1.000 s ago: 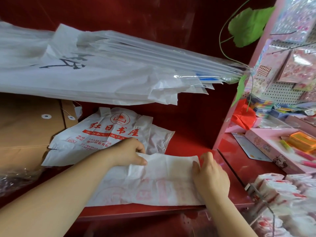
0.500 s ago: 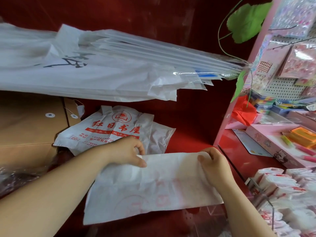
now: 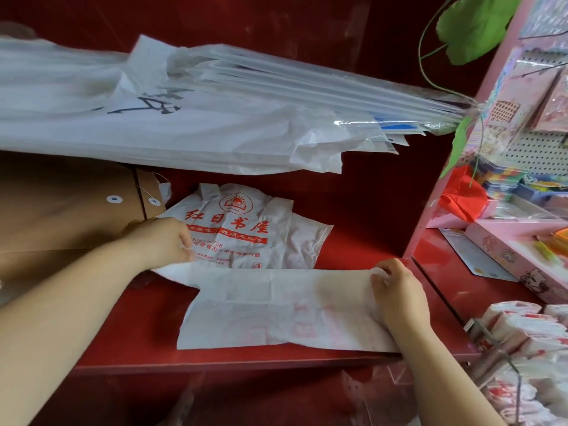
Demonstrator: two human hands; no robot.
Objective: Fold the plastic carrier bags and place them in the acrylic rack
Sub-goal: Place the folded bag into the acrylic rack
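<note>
Hands: right hand (image 3: 399,299) is pinching the right end of the half-folded bag (image 3: 276,309), thumb over its top corner; left hand (image 3: 167,238) is closing loosely on that bag's far left end, though the blur is hiding the exact grip.
Change: half a second ago both hands were gripping the bag's top edge closer together and its near edge was hanging past the shelf (image 3: 147,327) lip; now the left hand is reaching well left and the bag is lying stretched as a long strip, all on the shelf.
Meaning: lengthwise fold is looking done; judging by this, a crosswise fold is coming next.
Bags: printed bag (image 3: 242,229) is lying flat just behind the strip, untouched, its near edge meeting the strip's top edge.
Rack: acrylic rack (image 3: 491,342) is sitting low at the right, already holding folded bags (image 3: 522,330).
Edges: strip's near edge is running just inside the shelf lip; its right end is nearing the shelf's right corner.
Room: bare shelf is opening left of the strip; hanging sheets (image 3: 184,118) are crowding overhead; envelopes (image 3: 70,204) are closing the left rear.
</note>
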